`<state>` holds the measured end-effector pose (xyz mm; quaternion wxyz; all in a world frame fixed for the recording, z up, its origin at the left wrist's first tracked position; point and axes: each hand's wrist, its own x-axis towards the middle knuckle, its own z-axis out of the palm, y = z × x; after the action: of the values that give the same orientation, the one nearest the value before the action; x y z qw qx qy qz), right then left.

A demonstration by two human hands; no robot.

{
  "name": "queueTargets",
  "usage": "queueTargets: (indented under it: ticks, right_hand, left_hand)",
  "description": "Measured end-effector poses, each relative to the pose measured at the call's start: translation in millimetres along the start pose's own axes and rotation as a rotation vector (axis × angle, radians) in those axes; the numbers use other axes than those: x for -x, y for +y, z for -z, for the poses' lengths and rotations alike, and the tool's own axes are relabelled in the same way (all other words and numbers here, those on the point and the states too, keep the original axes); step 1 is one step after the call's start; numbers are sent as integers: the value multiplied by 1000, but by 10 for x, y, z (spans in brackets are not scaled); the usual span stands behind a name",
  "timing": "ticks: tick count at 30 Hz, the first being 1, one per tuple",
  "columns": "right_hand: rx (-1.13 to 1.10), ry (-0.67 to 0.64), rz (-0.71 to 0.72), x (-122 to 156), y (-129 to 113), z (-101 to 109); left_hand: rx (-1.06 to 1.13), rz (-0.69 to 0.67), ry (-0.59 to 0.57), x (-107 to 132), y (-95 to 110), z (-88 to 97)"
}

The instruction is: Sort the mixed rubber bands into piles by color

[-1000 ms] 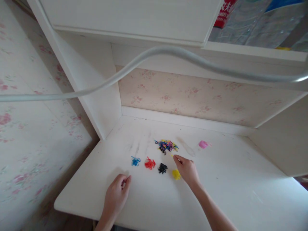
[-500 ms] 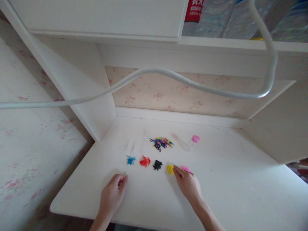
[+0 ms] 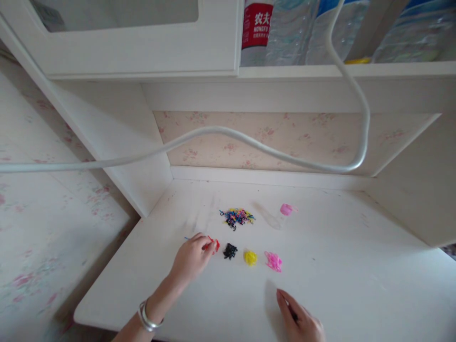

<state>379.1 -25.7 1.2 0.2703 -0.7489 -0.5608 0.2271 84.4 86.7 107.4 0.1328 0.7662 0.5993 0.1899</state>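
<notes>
Small sorted heaps of tiny rubber bands lie in a row on the white desk (image 3: 356,285): red (image 3: 215,245), black (image 3: 230,251), yellow (image 3: 250,257) and pink (image 3: 273,261). A mixed, many-coloured heap (image 3: 237,217) sits behind them. My left hand (image 3: 192,257), with silver bangles on the wrist, reaches over the row's left end, its fingertips pinched on the red bands. It covers most of the blue heap (image 3: 187,238). My right hand (image 3: 301,324) rests flat near the front edge, fingers stretched out, holding nothing.
A small clear bag or bottle with a pink end (image 3: 286,209) lies behind the pink heap. A white cable (image 3: 249,141) loops across the view above the desk. Water bottles (image 3: 288,28) stand on the shelf overhead. The hutch's side panel (image 3: 135,156) rises at left.
My right hand left a pink heap beside the yellow one and drew back to the front edge. My left hand moved forward from the desk front onto the blue and red heaps.
</notes>
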Motion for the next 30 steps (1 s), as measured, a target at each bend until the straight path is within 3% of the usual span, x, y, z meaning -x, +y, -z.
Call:
queueTargets:
  ticks: [2, 6, 11, 19, 26, 30]
  right_hand:
    - [4, -17, 24, 32, 35, -29]
    - [22, -1, 66, 19, 14, -44]
    - [37, 5, 85, 14, -37, -28]
    - [51, 31, 126, 45, -100, 8]
    - [75, 32, 143, 48, -103, 11]
    - [70, 72, 154, 51, -117, 9]
  left_hand:
    - [-67, 7, -87, -273, 78, -43]
    - [-129, 36, -143, -706, 56, -268]
    - [-203, 79, -165, -955, -55, -506]
    - [-266, 70, -170, -992, -66, -576]
    - [-302, 107, -139, -881, -133, -343]
    - [-285, 75, -123, -725, -26, -220]
